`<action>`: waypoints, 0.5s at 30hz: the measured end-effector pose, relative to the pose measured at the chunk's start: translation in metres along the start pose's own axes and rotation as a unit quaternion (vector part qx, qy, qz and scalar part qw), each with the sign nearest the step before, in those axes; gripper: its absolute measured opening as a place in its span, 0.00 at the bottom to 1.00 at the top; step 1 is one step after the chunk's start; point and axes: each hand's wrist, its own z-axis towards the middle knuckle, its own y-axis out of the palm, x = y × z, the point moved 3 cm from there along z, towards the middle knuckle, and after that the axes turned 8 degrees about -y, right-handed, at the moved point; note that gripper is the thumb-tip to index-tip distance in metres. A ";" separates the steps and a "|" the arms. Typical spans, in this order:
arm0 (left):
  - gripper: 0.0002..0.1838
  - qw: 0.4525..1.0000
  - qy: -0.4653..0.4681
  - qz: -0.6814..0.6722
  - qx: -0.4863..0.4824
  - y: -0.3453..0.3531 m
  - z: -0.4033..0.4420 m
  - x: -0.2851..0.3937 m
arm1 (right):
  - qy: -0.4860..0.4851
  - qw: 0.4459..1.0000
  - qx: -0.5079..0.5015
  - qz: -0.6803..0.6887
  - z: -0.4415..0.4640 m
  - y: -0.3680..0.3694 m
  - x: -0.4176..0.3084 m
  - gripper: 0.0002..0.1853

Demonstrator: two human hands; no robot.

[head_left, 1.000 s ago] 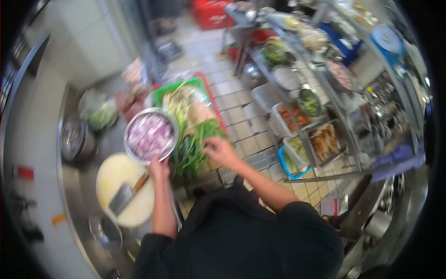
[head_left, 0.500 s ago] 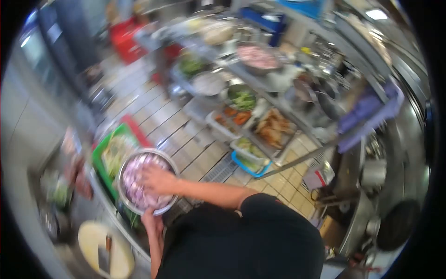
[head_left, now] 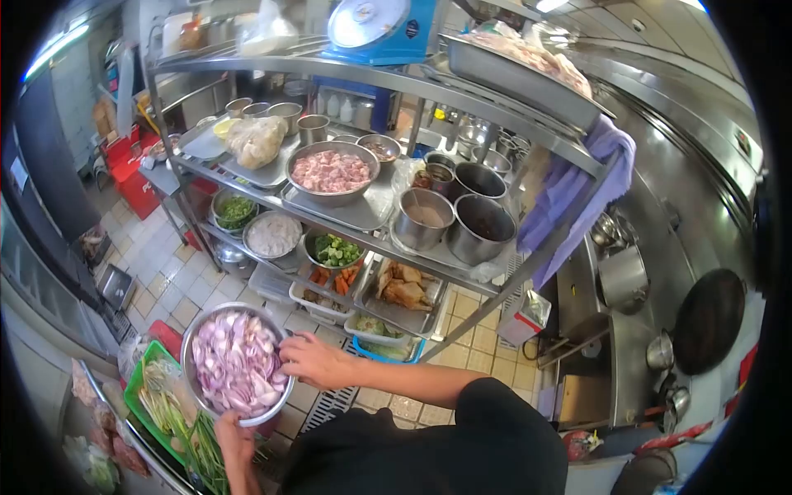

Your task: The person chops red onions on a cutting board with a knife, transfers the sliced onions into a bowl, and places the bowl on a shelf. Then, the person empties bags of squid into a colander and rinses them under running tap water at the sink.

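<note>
A steel bowl (head_left: 191,375) full of cut purple onion (head_left: 235,359) is held up in front of me at the lower left. My left hand (head_left: 235,437) grips its near rim from below. At the bowl's right edge rests my right hand (head_left: 312,360), its fingers bent against the rim beside the onion; their tips are partly hidden. Under and left of the bowl stands a green basket (head_left: 136,396) with leafy greens (head_left: 206,458).
Ahead is a steel shelf rack (head_left: 371,239) with a bowl of raw meat (head_left: 332,172), pots (head_left: 481,229), a tray of cooked poultry (head_left: 404,289) and a purple cloth (head_left: 577,202). A wok (head_left: 708,322) is at the right, a red crate (head_left: 132,181) at the far left.
My right hand went from above the greens into the onion, then to the bowl's right rim. The view has swung right towards the rack, with the bowl still in my left hand.
</note>
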 end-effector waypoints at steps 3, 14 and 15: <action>0.07 0.997 -0.020 0.020 -0.077 0.003 0.026 0.026 | 0.002 0.999 0.021 0.031 0.025 -0.009 0.021 0.12; 0.35 0.913 0.183 0.074 -0.356 0.143 0.009 0.235 | -0.017 0.987 0.150 -0.064 0.205 -0.165 0.083 0.19; 0.35 0.902 0.203 0.108 -0.365 0.139 0.022 0.242 | -0.021 0.984 0.157 -0.082 0.226 -0.178 0.094 0.20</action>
